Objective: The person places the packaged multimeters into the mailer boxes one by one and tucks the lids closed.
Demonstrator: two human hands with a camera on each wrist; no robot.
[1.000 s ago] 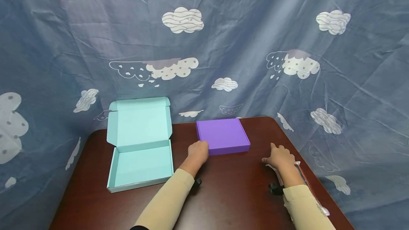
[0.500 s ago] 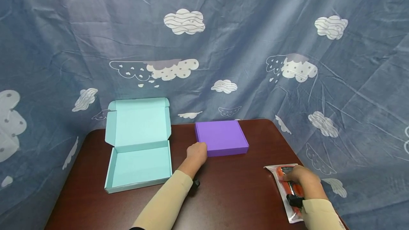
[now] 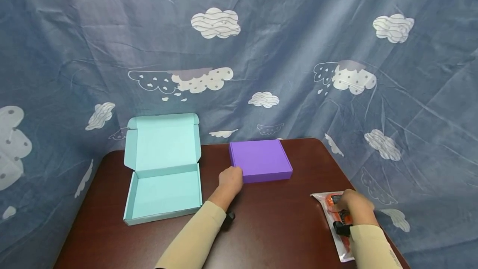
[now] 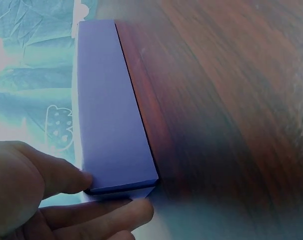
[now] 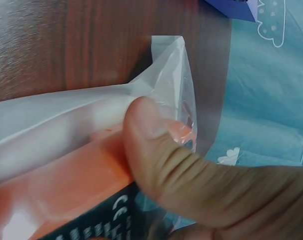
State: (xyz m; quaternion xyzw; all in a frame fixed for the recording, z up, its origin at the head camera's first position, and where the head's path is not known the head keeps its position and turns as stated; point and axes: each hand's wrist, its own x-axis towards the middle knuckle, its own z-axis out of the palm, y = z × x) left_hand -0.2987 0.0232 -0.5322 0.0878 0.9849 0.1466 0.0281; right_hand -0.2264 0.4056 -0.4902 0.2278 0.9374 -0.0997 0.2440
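At the near left corner of a closed purple box (image 3: 260, 159), my left hand (image 3: 230, 179) holds on. In the left wrist view the thumb lies on the edge of the box (image 4: 109, 110), and the fingers curl at its end below. Over at the table's right side, my right hand (image 3: 357, 206) grips a clear-fronted plastic package (image 3: 328, 218) with something orange inside. Seen from the right wrist, the thumb presses the package (image 5: 76, 180) near one end. A dark label with "CE" shows there. The kind of orange thing is unclear, and the arm hides the package's right part.
A mint-green cardboard box (image 3: 168, 192) stands at the left with its lid raised toward the curtain (image 3: 284, 45). The dark brown wooden table (image 3: 269, 223) ends at the curtain behind and along the right.
My right hand has shifted right and nearer me, onto the package's right part, uncovering the orange contents. The left hand and both boxes have stayed put.
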